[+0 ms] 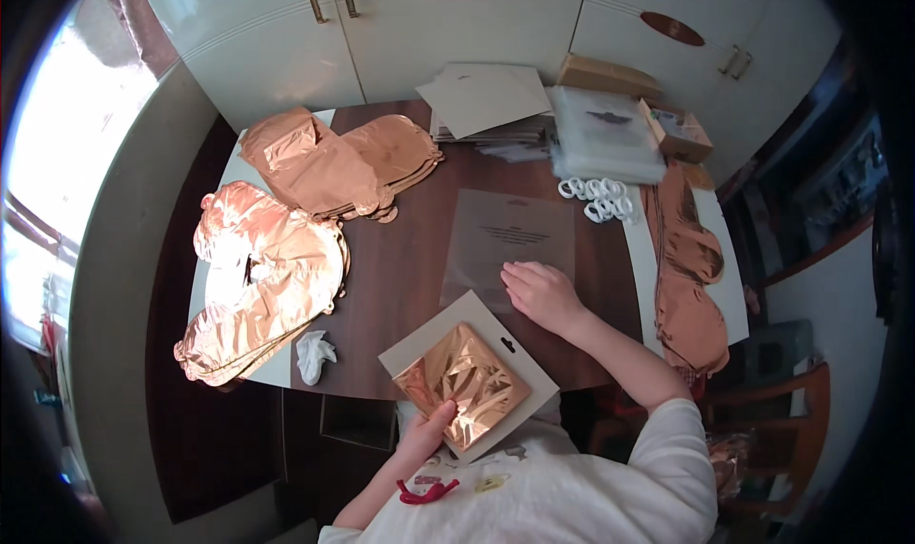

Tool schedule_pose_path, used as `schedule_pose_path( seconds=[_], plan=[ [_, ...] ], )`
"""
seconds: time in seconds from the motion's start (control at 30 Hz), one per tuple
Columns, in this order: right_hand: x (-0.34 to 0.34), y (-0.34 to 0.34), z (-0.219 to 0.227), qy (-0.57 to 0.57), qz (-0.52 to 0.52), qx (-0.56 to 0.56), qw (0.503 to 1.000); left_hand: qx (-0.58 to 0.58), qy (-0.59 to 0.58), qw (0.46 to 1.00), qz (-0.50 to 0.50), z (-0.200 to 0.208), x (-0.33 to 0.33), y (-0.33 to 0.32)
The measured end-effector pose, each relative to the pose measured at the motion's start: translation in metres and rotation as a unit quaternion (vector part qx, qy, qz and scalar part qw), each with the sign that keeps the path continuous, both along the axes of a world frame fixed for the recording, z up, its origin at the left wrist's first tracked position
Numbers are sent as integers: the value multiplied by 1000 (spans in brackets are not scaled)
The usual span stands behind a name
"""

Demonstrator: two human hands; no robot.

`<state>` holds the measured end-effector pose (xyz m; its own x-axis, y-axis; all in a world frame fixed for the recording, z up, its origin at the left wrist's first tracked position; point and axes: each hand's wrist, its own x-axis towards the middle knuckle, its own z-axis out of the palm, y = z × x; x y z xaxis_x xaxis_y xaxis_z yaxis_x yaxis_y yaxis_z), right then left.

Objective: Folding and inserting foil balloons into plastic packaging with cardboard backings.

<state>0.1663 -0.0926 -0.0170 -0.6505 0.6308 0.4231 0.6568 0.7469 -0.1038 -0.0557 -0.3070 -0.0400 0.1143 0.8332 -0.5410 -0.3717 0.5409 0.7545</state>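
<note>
My left hand (431, 432) grips a grey-white backing card (536, 380) with a hang hole, its thumb pressing a folded rose-gold foil balloon (472, 377) onto the card. The card is tilted, close to my body at the table's front edge. On the table lies a clear plastic bag (481, 249) with dark print and a hang hole at its far end. My right hand (541, 294) rests on the near right part of this bag, fingers stretched out and close together; their undersides are hidden.
Stacked rose-gold foil balloons (272, 277) cover the table's left, with more copper foil (329, 163) behind. A crumpled white tissue (315, 355) lies front left. At the back are a card stack (486, 101), plastic bags (605, 134) and a small box (675, 130). White rings (596, 199) and foil (686, 277) lie right.
</note>
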Motion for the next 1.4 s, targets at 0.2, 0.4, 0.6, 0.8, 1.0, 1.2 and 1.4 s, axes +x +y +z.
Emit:
schedule_pose_path(
  seconds=[0.2,0.4,0.6,0.8,1.0,1.2,1.4],
  plan=[
    [-3,0,2,-8,11,80,997,11,-6,1000,-13,-1,7,1],
    [-3,-3,8,-26,38,59,997,-29,6,1000,-8,10,9,8],
    [-2,-5,15,-16,59,7,998,-111,-89,984,111,23,12,18],
    [4,-3,19,-32,75,-84,993,-83,-126,980,126,18,14,20],
    [2,-6,17,46,53,-184,980,-66,-149,977,136,23,22,21],
    [3,-17,22,47,25,-268,962,-75,-142,979,128,14,21,17],
    [-7,-43,23,64,21,-226,972,35,77,993,86,-4,29,3]
  ],
)
